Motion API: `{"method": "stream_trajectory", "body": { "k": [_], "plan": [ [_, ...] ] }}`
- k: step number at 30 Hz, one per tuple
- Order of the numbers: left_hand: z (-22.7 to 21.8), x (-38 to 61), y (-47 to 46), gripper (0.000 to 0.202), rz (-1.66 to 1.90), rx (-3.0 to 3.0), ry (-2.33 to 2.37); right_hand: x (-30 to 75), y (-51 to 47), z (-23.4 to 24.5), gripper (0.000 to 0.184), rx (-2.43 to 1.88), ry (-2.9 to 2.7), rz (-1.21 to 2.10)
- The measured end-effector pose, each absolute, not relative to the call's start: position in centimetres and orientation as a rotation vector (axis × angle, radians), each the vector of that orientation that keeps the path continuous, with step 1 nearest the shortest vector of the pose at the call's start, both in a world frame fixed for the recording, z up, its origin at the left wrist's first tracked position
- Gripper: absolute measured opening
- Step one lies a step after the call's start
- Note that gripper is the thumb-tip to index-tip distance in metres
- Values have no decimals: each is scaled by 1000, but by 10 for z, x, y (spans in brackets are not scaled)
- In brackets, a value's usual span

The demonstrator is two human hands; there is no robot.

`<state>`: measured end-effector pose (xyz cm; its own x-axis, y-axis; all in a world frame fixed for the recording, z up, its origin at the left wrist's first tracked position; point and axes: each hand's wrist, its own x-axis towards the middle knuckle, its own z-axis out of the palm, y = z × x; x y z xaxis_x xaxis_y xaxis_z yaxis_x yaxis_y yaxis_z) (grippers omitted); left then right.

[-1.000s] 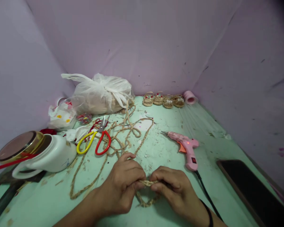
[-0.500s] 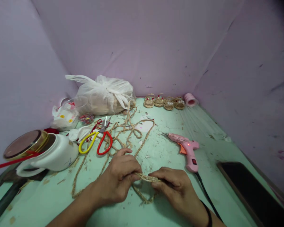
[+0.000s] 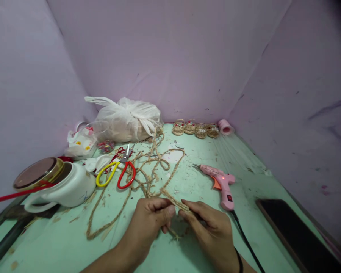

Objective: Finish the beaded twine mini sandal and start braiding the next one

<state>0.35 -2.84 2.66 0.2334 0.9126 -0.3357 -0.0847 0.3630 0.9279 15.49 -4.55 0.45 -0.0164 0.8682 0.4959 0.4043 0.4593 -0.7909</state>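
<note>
A braided jute cord point(image 3: 173, 174) lies in loose loops over the table, and its folded near end reaches between my hands. My right hand point(image 3: 208, 225) pinches that folded end between thumb and fingers; a black band circles the wrist. Close by on the left, my left hand point(image 3: 153, 223) is closed with thumb against fingers at the cord's edge; the exact hold is partly hidden. A frayed cord end hangs below the hands. Scissors point(image 3: 126, 167) with one yellow and one red handle rest on the cord. To the right lies a pink glue gun point(image 3: 221, 184), its light glowing red.
Along the back stand a tied white plastic bag point(image 3: 127, 119), several small woven jute slippers point(image 3: 184, 128) and a pink spool point(image 3: 225, 127). At left are a white mug point(image 3: 76, 185), a lidded tin point(image 3: 35, 172) and a hammer point(image 3: 14, 227). A phone point(image 3: 295, 231) lies right.
My left hand has turned and its fingers have shifted along the cord. The held cord now slants back to the left instead of lying level. The camera view has shifted slightly.
</note>
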Motion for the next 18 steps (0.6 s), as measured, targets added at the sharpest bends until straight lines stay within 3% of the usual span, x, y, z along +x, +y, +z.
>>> {"method": "stream_trajectory", "body": {
  "k": [5,9,14,18],
  "plan": [
    [28,1,-25,33,1012,681,966,153,-46,4,19,-1114,-1687,668],
    [26,-5,-21,23,1004,645,939,153,-45,3,28,-1222,-1461,918],
    [27,-12,-15,19,926,693,1003,155,-44,6,11,-1244,-1296,1054],
    [30,-11,-15,40,949,545,905,151,-46,6,15,-1248,-1225,1034]
  ]
}}
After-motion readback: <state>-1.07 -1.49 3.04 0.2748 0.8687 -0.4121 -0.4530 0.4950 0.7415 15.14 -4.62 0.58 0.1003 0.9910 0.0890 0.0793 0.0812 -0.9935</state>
